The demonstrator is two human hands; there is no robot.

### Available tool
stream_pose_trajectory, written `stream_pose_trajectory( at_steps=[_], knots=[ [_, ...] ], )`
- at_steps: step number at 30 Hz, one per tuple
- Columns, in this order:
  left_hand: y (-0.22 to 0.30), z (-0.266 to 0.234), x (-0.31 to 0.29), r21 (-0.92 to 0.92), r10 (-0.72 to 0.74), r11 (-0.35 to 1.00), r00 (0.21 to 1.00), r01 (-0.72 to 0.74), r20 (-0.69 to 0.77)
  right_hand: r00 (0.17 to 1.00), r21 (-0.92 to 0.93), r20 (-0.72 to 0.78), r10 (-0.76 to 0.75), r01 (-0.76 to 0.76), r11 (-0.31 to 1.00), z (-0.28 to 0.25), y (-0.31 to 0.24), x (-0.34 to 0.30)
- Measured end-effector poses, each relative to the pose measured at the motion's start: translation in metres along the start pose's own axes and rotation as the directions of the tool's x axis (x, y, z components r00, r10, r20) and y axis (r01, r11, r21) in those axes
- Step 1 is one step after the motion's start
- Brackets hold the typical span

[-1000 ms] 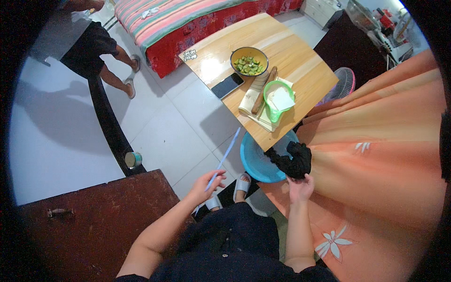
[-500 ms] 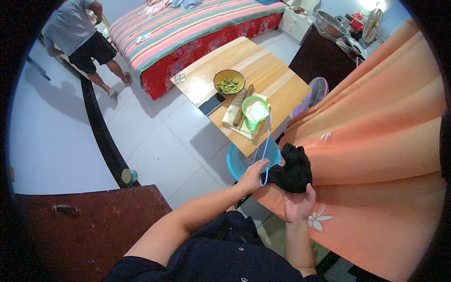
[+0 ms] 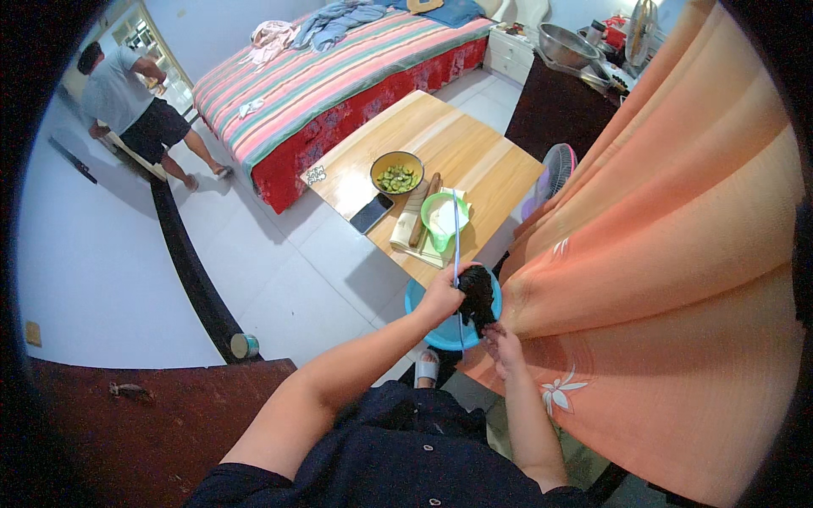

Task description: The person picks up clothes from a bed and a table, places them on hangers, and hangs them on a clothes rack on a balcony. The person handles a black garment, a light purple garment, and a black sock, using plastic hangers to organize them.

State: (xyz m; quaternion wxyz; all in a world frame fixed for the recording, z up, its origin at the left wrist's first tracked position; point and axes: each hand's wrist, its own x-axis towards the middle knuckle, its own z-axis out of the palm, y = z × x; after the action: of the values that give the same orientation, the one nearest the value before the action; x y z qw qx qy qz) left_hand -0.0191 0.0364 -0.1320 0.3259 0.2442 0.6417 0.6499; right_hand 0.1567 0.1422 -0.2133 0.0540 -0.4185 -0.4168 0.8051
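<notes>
My left hand (image 3: pixel 442 298) is closed round a thin pale-blue clothes hanger (image 3: pixel 457 233), which is seen nearly edge-on. A bunched black cloth garment (image 3: pixel 477 298) hangs beside that hand, against the hanger; its exact kind cannot be made out. At the garment's lower end, the fingers of my right hand (image 3: pixel 506 350) are bent onto the fabric. Both hands are above a blue basin (image 3: pixel 419 306) at the table's near corner, and they hide part of it.
On the wooden table (image 3: pixel 483 152) are a bowl of green slices (image 3: pixel 397 173), a green strainer-like bowl with white contents (image 3: pixel 444 220), a rolling pin (image 3: pixel 426 207) and a phone (image 3: pixel 372 213). An orange curtain (image 3: pixel 660 279) hangs close on the right. Another person (image 3: pixel 127 102) stands far left.
The black garment has moved left and down from my right palm, and now hangs over the basin. The hanger has turned edge-on. The other person has shifted towards the doorway.
</notes>
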Motion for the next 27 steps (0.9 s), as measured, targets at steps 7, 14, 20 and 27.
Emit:
stream_pose_trajectory(
  at_steps=[7,14,20,27],
  knots=[
    [0.005,-0.002,-0.003,-0.074,-0.108,0.99,0.985,0.119,0.134,0.863,-0.508,0.143,-0.485,0.485,0.712,0.001,0.04,0.036],
    [0.051,-0.009,-0.029,-0.277,-0.214,0.917,0.939,0.288,0.269,0.863,-0.421,0.206,-0.461,0.504,0.754,0.05,-0.018,-0.008],
    [0.047,-0.039,-0.054,0.043,-0.017,0.999,0.988,0.011,0.155,0.951,0.396,0.072,-0.3,0.249,0.884,0.028,0.006,0.001],
    [0.019,-0.092,-0.109,0.353,-0.196,0.925,0.973,0.142,0.123,0.879,0.42,0.225,-0.421,0.302,0.856,0.06,-0.008,-0.053]
  ],
)
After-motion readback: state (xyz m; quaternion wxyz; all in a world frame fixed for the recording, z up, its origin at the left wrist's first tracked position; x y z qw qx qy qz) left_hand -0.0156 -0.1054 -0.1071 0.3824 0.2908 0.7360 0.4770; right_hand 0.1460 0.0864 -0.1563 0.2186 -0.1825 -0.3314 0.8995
